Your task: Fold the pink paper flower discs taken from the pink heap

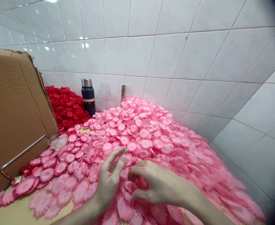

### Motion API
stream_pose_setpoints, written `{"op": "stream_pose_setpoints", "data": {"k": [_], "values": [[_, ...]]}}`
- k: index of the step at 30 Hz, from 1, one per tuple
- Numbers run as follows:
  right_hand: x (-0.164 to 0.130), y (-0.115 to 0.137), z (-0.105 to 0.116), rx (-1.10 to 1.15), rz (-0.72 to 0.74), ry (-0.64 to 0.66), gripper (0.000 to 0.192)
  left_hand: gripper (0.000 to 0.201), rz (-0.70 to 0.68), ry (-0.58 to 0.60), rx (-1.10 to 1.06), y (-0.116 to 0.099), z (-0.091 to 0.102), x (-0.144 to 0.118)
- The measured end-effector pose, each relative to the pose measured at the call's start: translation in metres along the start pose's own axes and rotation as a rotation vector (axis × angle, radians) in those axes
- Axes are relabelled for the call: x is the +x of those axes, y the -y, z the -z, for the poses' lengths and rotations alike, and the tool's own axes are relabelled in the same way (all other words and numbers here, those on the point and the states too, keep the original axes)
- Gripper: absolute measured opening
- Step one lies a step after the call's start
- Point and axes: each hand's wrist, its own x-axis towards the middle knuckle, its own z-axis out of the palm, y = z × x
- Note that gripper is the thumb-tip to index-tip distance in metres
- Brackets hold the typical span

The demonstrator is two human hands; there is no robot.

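Pink flower-shaped discs with fringed edges [144, 134] are heaped in a large pile in front of me. Over the near side of the pile, my left hand [110, 176] is raised with its fingers stretched forward and the thumb apart. I see nothing held in it. Just to its right, my right hand [151, 181] arches palm down, its fingers bent and the thumb spaced away from them. Pink discs show through that gap, lying below the hand. Both hands are close together without touching. The undersides of the right fingers are partly hidden.
At the left stands a cardboard box [15, 118], with a bent metal rod [24, 153] before it. A clear plastic cup [57, 141] sits beside the discs. Behind are a red pile of similar discs [68, 107], a dark blue bottle [89, 100] and a tiled wall [142, 56].
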Motion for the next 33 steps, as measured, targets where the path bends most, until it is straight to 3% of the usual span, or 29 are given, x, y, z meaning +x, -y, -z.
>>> {"op": "stream_pose_setpoints", "data": {"k": [4,7,12,17,21,28,33], "values": [[0.003,0.001,-0.008,-0.127,0.051,0.0,0.008,0.03,-0.018,-0.014,0.029,0.002,0.001,0.0],[0.003,-0.002,-0.006,-0.131,0.031,-0.104,0.013,0.028,-0.028,-0.016,0.042,0.003,0.001,0.001],[-0.002,-0.011,0.011,0.038,0.002,-0.311,0.022,0.022,-0.086,0.017,0.048,0.0,0.001,0.001],[-0.004,-0.013,0.02,0.23,0.079,-0.389,0.023,0.031,-0.021,0.126,-0.099,-0.002,-0.002,-0.001],[-0.001,-0.013,0.018,0.264,0.13,-0.455,0.018,0.021,-0.025,0.223,-0.112,0.0,-0.005,-0.001],[0.003,-0.013,0.013,0.237,0.078,-0.563,0.005,0.024,-0.02,0.14,-0.164,0.005,-0.005,-0.001],[-0.001,-0.007,0.024,0.404,-0.038,-0.46,0.007,0.025,-0.046,0.082,-0.144,0.005,-0.004,0.001]]}}
